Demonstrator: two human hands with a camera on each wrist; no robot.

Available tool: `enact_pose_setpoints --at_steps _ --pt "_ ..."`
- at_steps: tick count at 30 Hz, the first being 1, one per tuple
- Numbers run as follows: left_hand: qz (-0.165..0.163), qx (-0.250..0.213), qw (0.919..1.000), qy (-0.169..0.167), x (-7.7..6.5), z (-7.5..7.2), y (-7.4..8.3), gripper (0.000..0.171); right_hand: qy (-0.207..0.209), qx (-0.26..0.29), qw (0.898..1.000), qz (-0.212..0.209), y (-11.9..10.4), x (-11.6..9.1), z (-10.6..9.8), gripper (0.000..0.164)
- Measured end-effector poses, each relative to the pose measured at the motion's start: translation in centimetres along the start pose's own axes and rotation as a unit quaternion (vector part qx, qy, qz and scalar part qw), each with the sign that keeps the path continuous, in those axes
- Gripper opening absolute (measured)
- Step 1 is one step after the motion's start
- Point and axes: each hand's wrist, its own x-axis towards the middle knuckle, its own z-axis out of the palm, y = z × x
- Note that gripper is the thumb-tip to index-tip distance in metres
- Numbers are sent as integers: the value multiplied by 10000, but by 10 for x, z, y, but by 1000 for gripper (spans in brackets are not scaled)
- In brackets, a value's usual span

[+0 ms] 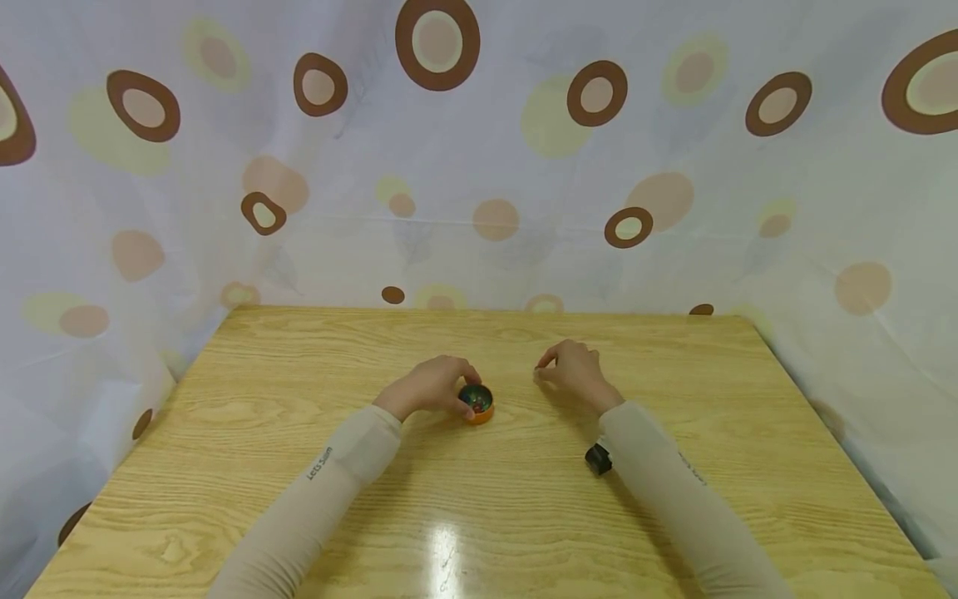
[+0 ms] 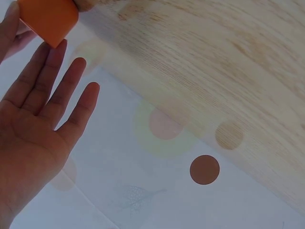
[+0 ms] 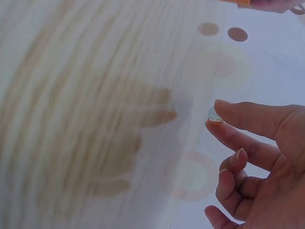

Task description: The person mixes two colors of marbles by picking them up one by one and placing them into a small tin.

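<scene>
In the head view my left hand [image 1: 434, 384] holds a small round orange cup [image 1: 485, 414] between thumb and fingers at the middle of the table. Its mouth faces up, and inside the dark interior lie several small shiny coloured pieces [image 1: 477, 405]. The left wrist view shows the cup's smooth orange side [image 2: 52, 21], with the remaining fingers spread out straight. To the right of the cup, my right hand [image 1: 575, 373] hovers over the wood. Its thumb and index finger pinch a small clear glass bead [image 3: 213, 116], while the other fingers are loosely bent.
A light wooden table [image 1: 479, 499] spreads beneath both hands. White cloth [image 1: 479, 150] with brown and beige circles hangs behind it and at both sides. A black wrist camera [image 1: 599, 459] sits at the right cuff, close over the tabletop.
</scene>
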Motion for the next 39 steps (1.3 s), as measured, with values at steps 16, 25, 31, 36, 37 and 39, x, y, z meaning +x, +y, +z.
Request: enact_pose_setpoints --at_steps 16,25,31,36,37,39 --pt "-24 -9 10000 -41 2 1 -1 49 91 -111 9989 -456 -33 -12 6 17" --pt "-53 -28 10000 -43 2 0 -1 48 198 -15 9962 -845 -48 -18 12 15" --pt "23 8 10000 -43 2 -1 -1 47 242 -22 9939 -1072 -55 -19 16 14" --pt "46 -30 10000 -58 2 -1 -2 44 206 -64 9920 -1241 -59 -21 20 15" --pt "52 -45 10000 -58 2 -1 -2 44 196 -58 9917 -1269 -60 -22 21 15" --pt "72 -64 9999 -58 2 -1 -2 43 198 -59 9909 -1328 -61 -23 22 14"
